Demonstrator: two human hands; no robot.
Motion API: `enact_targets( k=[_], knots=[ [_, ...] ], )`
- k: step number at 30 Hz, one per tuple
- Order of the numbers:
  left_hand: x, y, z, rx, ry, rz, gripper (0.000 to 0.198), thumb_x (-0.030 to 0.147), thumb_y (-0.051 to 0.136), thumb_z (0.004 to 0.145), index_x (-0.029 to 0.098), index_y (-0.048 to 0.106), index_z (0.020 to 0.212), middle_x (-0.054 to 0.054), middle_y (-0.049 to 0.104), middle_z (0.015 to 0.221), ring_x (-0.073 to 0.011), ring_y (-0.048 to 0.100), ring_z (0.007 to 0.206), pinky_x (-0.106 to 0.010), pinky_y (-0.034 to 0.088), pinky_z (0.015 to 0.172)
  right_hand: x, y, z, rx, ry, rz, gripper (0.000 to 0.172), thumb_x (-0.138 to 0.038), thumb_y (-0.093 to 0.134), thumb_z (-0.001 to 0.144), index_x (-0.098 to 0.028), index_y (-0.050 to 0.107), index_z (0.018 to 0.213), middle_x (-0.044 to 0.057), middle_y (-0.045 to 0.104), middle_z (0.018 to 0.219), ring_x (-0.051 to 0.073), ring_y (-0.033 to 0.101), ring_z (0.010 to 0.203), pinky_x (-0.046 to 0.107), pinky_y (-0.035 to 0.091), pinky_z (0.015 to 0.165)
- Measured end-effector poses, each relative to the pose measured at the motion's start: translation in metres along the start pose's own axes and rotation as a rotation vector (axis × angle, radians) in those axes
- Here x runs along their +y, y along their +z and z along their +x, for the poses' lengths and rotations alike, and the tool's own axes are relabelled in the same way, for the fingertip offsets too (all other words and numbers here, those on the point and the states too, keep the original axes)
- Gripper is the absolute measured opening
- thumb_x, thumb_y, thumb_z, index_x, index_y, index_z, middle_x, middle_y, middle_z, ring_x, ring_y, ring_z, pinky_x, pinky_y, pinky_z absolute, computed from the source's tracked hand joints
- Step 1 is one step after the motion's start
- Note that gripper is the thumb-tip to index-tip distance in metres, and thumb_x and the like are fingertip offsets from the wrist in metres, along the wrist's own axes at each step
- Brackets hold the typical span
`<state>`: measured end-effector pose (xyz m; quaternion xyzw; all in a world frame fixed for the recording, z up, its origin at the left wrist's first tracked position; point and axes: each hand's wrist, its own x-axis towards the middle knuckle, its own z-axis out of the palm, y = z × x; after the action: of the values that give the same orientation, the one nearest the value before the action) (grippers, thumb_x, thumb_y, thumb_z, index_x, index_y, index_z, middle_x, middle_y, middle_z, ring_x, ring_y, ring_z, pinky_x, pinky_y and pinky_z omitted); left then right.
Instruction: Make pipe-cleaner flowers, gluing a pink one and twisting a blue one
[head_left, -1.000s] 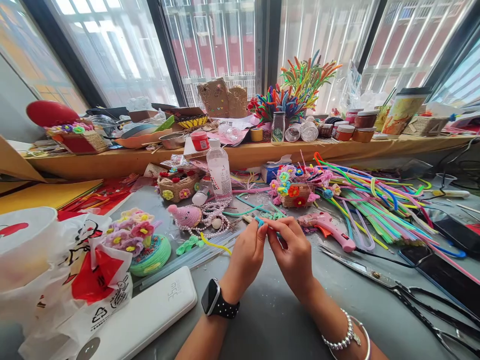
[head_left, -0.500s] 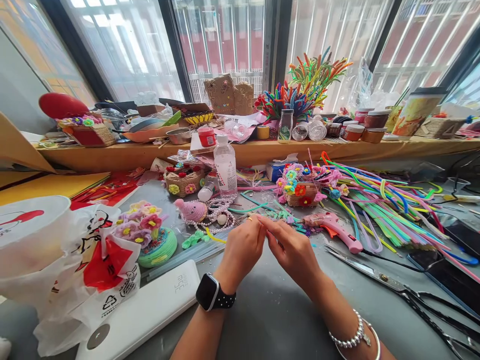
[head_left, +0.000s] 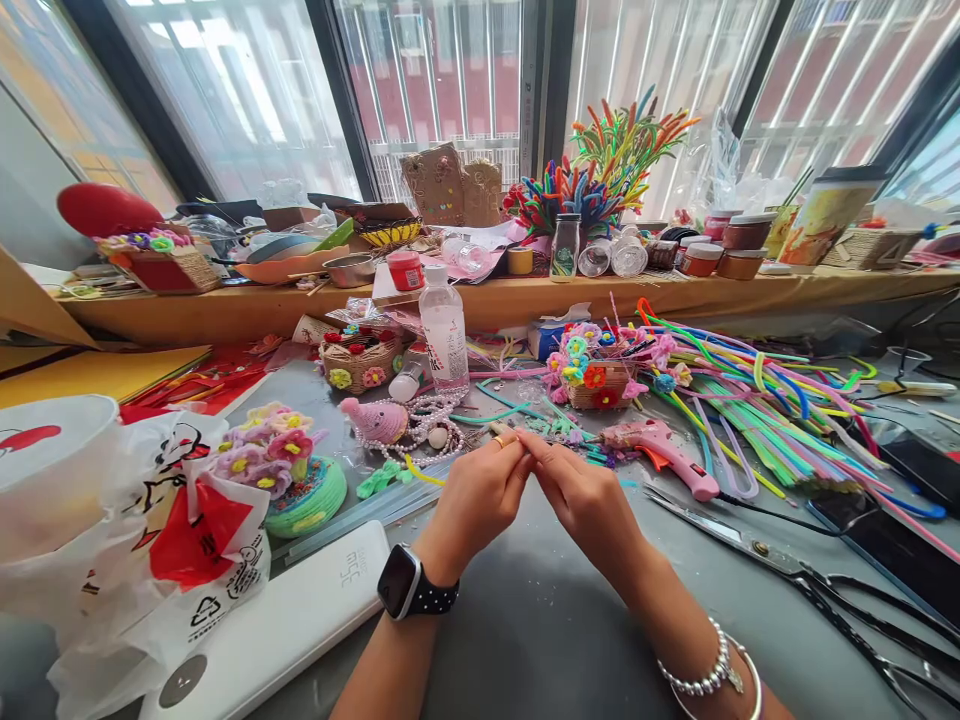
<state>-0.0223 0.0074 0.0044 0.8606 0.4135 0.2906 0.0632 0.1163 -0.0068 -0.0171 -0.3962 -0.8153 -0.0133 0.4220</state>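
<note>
My left hand (head_left: 480, 490), with a ring and a watch on the wrist, is closed with its fingertips pinched together over the middle of the grey table. My right hand (head_left: 589, 490) meets it there, its fingers bent and touching the left fingertips. Whatever lies between the fingers is hidden or too small to make out. Just beyond the hands are small pipe cleaner scraps (head_left: 566, 432). To the right of them lies a pink glue gun (head_left: 660, 450), and nearer me large black-handled scissors (head_left: 761, 550). Left of my hands lie clear glue sticks (head_left: 367, 510).
A water bottle (head_left: 444, 335) stands beyond my hands beside a pink crocheted toy (head_left: 375, 420). A white power bank (head_left: 277, 620) and a plastic bag (head_left: 180, 540) occupy the left. Bundled pipe cleaners (head_left: 780, 430) and a phone (head_left: 885, 550) are at right. A flower-trimmed basket (head_left: 600, 385) stands at the back.
The view has shifted slightly, so most things sit a little further left. My hands stay joined at the fingertips, with the left wrist turned slightly.
</note>
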Motion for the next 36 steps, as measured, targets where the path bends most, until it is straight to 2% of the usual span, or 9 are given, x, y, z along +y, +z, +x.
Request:
enact_targets(
  k=[5, 10, 15, 22, 27, 32, 36],
  knots=[
    [-0.001, -0.003, -0.001, -0.018, 0.044, 0.103, 0.024, 0.023, 0.03, 0.084, 0.014, 0.053, 0.082, -0.007, 0.058, 0.079, -0.0172, 0.054, 0.072, -0.027, 0.042, 0.061, 0.0, -0.001, 0.0, 0.045, 0.024, -0.015, 0.032, -0.015, 0.036, 0.085, -0.013, 0.046, 0.115, 0.01, 0.063, 0.097, 0.016, 0.06, 0.084, 0.026, 0.049, 0.07],
    [0.0, -0.004, -0.001, 0.019, 0.107, 0.252, 0.024, 0.023, 0.029, 0.084, 0.015, 0.052, 0.086, -0.005, 0.057, 0.072, -0.0164, 0.054, 0.063, -0.026, 0.039, 0.053, 0.001, 0.001, 0.0, 0.132, 0.058, 0.011, 0.021, -0.015, 0.038, 0.084, -0.013, 0.053, 0.1, 0.008, 0.065, 0.089, 0.015, 0.061, 0.081, 0.023, 0.048, 0.068],
    [0.001, -0.003, -0.002, 0.039, 0.119, 0.367, 0.025, 0.025, 0.028, 0.085, 0.016, 0.049, 0.076, -0.003, 0.057, 0.064, -0.0168, 0.054, 0.058, -0.027, 0.036, 0.05, -0.001, 0.001, 0.001, 0.169, 0.112, 0.017, 0.015, -0.015, 0.041, 0.083, -0.013, 0.055, 0.09, 0.007, 0.065, 0.078, 0.014, 0.061, 0.071, 0.022, 0.046, 0.063],
    [0.0, 0.0, -0.002, 0.109, 0.097, 0.288, 0.017, 0.027, 0.035, 0.083, 0.017, 0.047, 0.091, -0.001, 0.061, 0.068, -0.016, 0.058, 0.059, -0.025, 0.037, 0.05, -0.001, -0.004, 0.0, 0.128, 0.209, 0.113, 0.014, -0.018, 0.041, 0.082, -0.017, 0.055, 0.085, 0.004, 0.065, 0.073, 0.014, 0.061, 0.067, 0.022, 0.044, 0.06],
    [-0.001, 0.0, -0.003, 0.129, 0.043, 0.06, 0.015, 0.022, 0.036, 0.083, 0.02, 0.048, 0.092, -0.001, 0.063, 0.074, -0.0126, 0.058, 0.062, -0.022, 0.038, 0.055, -0.002, -0.011, 0.004, 0.043, 0.408, 0.41, 0.009, -0.024, 0.049, 0.078, -0.019, 0.053, 0.084, 0.001, 0.061, 0.066, 0.012, 0.057, 0.059, 0.022, 0.041, 0.055],
    [0.0, -0.004, -0.003, 0.135, -0.036, -0.189, 0.016, 0.023, 0.036, 0.083, 0.02, 0.049, 0.09, -0.001, 0.06, 0.074, -0.0115, 0.054, 0.065, -0.021, 0.039, 0.06, 0.001, -0.018, 0.006, -0.061, 0.587, 0.814, 0.026, -0.032, 0.055, 0.073, -0.019, 0.051, 0.095, 0.001, 0.056, 0.076, 0.011, 0.051, 0.067, 0.02, 0.037, 0.052],
    [0.002, -0.004, -0.002, 0.135, -0.054, -0.339, 0.016, 0.025, 0.035, 0.083, 0.018, 0.049, 0.086, -0.001, 0.058, 0.075, -0.01, 0.05, 0.063, -0.02, 0.038, 0.06, 0.004, -0.021, 0.008, -0.189, 0.739, 1.172, 0.019, -0.034, 0.045, 0.079, -0.018, 0.053, 0.084, -0.003, 0.048, 0.063, 0.004, 0.028, 0.044, 0.018, 0.019, 0.039]
  ],
)
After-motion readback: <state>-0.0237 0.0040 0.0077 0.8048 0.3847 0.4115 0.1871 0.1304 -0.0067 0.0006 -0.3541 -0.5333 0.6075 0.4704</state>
